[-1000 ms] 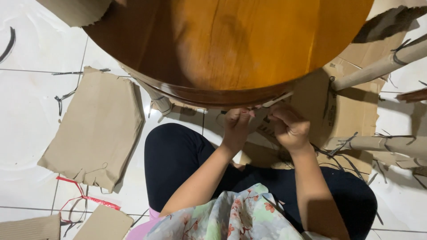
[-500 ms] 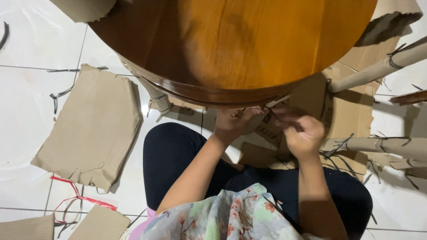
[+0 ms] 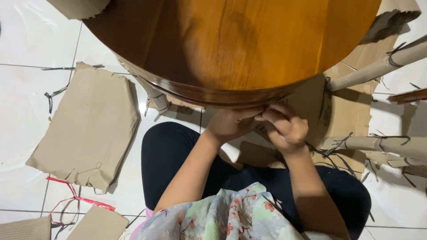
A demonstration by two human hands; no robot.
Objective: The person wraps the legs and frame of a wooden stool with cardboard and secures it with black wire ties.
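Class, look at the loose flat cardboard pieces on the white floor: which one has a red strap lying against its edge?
The large cardboard sheet left of the person's knee; the red strap runs along its torn lower edge.

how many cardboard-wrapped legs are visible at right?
2. One wrapped leg slants at upper right; another wrapped leg lies across mid right, beyond the right hand. A further wrapped piece under the wooden top at left may be another; more could be hidden.

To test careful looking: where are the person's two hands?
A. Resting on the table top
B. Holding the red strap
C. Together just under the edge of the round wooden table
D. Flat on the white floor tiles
C: the left hand and right hand meet close together below the rim of the wooden table.
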